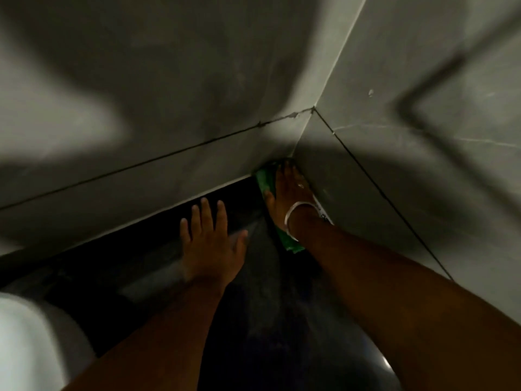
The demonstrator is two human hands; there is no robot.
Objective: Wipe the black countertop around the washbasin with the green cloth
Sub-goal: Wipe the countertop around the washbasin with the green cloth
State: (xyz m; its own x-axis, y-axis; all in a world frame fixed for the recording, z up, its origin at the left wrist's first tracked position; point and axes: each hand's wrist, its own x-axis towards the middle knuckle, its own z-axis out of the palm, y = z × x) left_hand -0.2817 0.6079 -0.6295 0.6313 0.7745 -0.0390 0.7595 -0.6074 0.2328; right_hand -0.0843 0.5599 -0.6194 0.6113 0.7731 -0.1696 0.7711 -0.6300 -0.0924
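The black countertop (146, 249) runs into a corner between two grey tiled walls. My right hand (290, 193) lies flat on the green cloth (265, 180), pressing it into the far corner where the counter meets both walls. More of the cloth shows under my wrist, which wears a silver bangle. Flat on the counter to the left of the cloth rests my left hand (208, 244), fingers spread, holding nothing. The white washbasin (31, 334) shows at the lower left edge.
Grey tiled walls (197, 94) close off the counter at the back and on the right. A pale smear crosses the counter under my left hand. A curved glossy counter edge (386, 365) glints at the lower right.
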